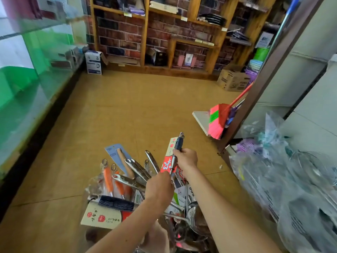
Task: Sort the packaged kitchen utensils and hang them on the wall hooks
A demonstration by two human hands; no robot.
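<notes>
Brown floor (127, 110) spread below wooden shelves (145, 33) at the back, with a pink and green broom (217, 121) leaning at the right. A pile of packaged utensils (127, 181) lay on the floor close to the person. Just above the pile, the right hand (187, 158) had its fingers clamped on the dark handle of one red-carded utensil (168, 162), and the left hand (159, 187) curled its fingers round its lower end.

packaged utensil (178, 143): lower end behind left hand (158, 188) | pile (127, 180): cropped below
</notes>
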